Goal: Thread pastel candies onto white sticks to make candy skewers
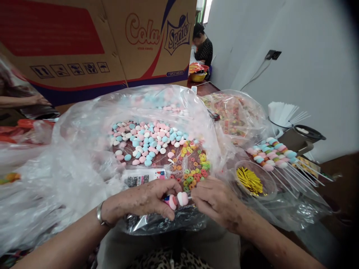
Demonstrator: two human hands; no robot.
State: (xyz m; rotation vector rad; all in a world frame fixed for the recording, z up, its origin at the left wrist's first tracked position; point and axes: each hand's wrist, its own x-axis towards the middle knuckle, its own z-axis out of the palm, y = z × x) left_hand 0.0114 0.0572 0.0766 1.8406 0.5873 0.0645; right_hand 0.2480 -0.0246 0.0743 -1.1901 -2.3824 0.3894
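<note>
My left hand (148,198) is closed round one end of a candy skewer, with pink and white pieces (183,199) showing between my two hands. The fingers of my right hand (215,201) pinch the thin white stick just right of these pieces. Beneath my left hand lies a printed packet (143,177). Just beyond, an open clear plastic bag (92,119) holds pink, blue and white candies (148,142), with small coloured candy rings (193,168) at its right side.
To the right are a round tub of gold ties (249,181), finished skewers (273,153), a jug (303,138) and white sticks (283,114). A cardboard box (112,45) stands behind. One person (204,48) sits far back; another person's arm (22,101) is at left.
</note>
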